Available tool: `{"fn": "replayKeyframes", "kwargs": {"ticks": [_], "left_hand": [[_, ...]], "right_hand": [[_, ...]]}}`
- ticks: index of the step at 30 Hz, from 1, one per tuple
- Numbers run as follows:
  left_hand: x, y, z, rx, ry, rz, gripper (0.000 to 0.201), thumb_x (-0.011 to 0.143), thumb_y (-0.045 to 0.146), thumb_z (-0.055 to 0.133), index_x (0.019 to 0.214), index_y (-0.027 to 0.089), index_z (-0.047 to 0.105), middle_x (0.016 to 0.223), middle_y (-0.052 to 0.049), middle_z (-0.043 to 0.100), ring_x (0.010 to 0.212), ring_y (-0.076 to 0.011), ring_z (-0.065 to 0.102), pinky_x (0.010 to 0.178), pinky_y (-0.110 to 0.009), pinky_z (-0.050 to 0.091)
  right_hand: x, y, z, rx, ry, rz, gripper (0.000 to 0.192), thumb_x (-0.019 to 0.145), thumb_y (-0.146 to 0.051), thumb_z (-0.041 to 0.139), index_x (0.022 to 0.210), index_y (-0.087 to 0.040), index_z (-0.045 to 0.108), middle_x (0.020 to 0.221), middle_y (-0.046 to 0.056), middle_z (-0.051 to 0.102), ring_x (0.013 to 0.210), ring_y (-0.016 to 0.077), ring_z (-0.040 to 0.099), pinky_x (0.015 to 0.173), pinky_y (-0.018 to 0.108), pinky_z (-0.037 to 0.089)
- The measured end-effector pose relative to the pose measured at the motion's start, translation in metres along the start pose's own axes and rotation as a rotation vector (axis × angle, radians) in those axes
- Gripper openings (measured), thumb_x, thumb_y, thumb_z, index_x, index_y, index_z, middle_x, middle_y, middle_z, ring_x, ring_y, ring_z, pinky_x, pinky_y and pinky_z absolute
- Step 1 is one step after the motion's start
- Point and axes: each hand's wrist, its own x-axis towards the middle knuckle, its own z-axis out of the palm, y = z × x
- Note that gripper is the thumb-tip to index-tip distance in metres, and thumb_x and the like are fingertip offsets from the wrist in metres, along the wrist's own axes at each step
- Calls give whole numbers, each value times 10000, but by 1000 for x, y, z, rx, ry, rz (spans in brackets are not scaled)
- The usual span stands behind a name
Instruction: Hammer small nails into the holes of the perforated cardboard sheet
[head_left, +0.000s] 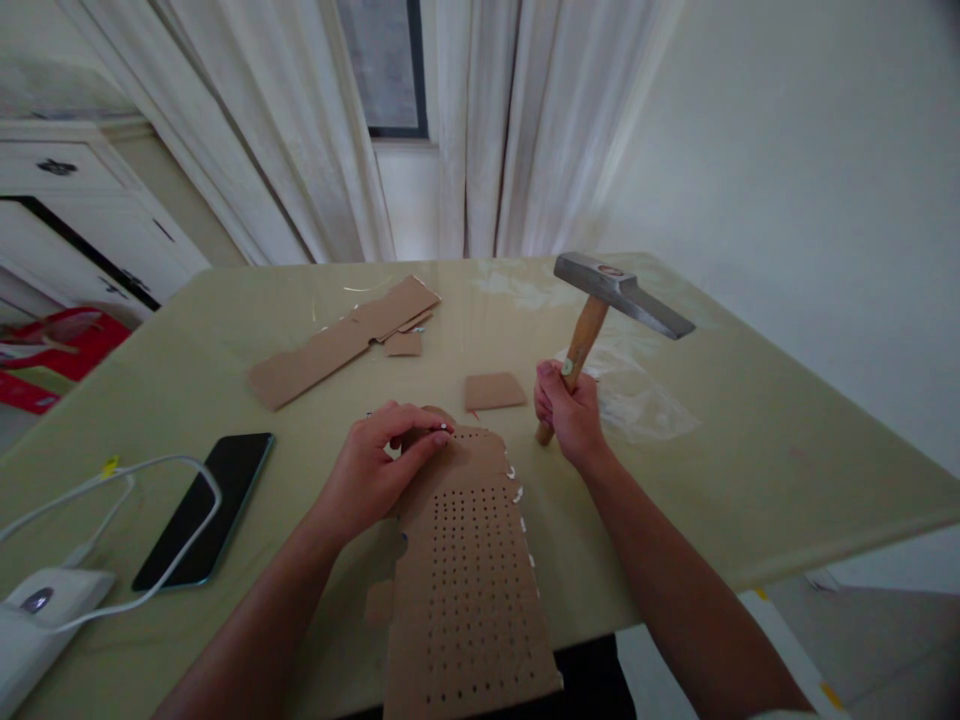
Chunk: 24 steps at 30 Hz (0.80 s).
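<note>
A brown cardboard sheet (469, 580) punched with rows of small holes lies on the pale green table (787, 450) in front of me. My left hand (379, 465) presses on its far left corner, fingertips pinching something small that I cannot make out. My right hand (570, 410) grips the wooden handle of a hammer (611, 295) just right of the sheet. The hammer stands upright, its steel head raised above the table.
A long cardboard strip (337, 340) and a small cardboard square (493, 391) lie further back. A dark phone (206, 505) with a white cable (112, 480) and a white charger (34, 610) sit at the left. Clear plastic film (645, 405) lies behind the hammer.
</note>
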Motion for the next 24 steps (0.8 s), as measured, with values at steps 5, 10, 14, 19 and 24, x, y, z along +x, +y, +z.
{"fn": "replayKeyframes", "kwargs": {"ticks": [5,10,14,19,24], "left_hand": [[0,1,1,-10,1,-12,96,998,348,747,1016,308,832,969,5,824,803,-166,640,680,-294,455],[0,1,0,-18,2,-11,84,995,340,753,1014,316,832,950,25,819,799,-154,639,680,-279,452],[-1,-1,1,-13,1,0,81,998,331,754,1018,312,830,959,24,816,807,-151,636,684,-274,449],[-1,-3,2,1,-1,13,93,1000,315,747,1030,296,833,955,10,812,800,-156,630,680,-275,455],[-1,-2,2,-6,5,18,93,996,315,750,1027,293,835,958,12,816,795,-149,636,672,-269,464]], "right_hand": [[0,-1,1,19,-18,-1,657,839,-738,801,621,-254,414,489,-104,342,396,63,263,365,235,207],[-2,-3,0,67,-57,-2,662,834,-749,797,614,-253,417,496,-99,340,391,65,271,365,237,202],[-3,-2,-2,114,-89,-6,672,845,-817,718,617,-241,458,506,-90,355,393,65,283,376,228,206],[-2,1,-3,154,-98,1,656,893,-830,622,644,-239,487,489,-98,341,374,63,236,357,217,186],[-1,0,-4,209,-102,101,645,903,-810,633,647,-234,494,492,-106,335,350,54,239,333,204,190]]}}
